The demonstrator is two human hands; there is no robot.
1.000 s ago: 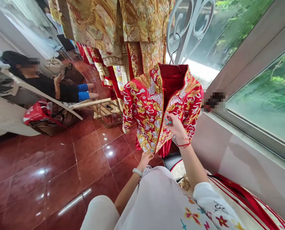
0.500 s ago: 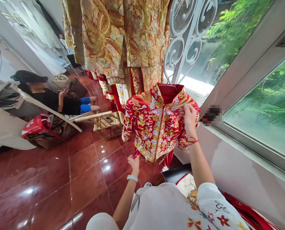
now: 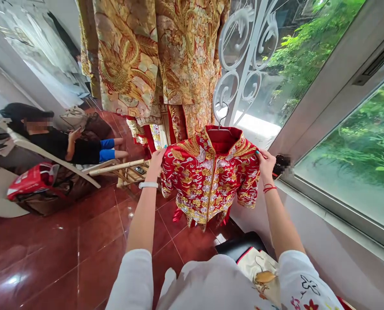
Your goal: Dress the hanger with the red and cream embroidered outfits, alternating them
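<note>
A red jacket (image 3: pixel 208 176) with gold and silver embroidery hangs upright in front of me on a metal hanger (image 3: pixel 223 115), whose hook shows above the collar. At the jacket's left shoulder edge, my left hand (image 3: pixel 157 162) pinches the cloth; a pale band circles that wrist. Over on the opposite shoulder, my right hand (image 3: pixel 267 163) grips the fabric between thumb and fingers, with a red string on the wrist. The jacket is spread between both hands. Red ribbons dangle below its hem.
Gold embroidered garments (image 3: pixel 130 60) hang behind, beside a white scrollwork grille (image 3: pixel 239 64). A window (image 3: pixel 350 129) is on the right. A seated person (image 3: pixel 63 142), a red bag (image 3: pixel 33 181) and a bamboo rack (image 3: pixel 130 172) are at left. A black seat (image 3: pixel 240 245) stands below.
My left hand has risen from below the hem to the left shoulder and taken hold there. My right hand has moved outward to the right shoulder edge.
</note>
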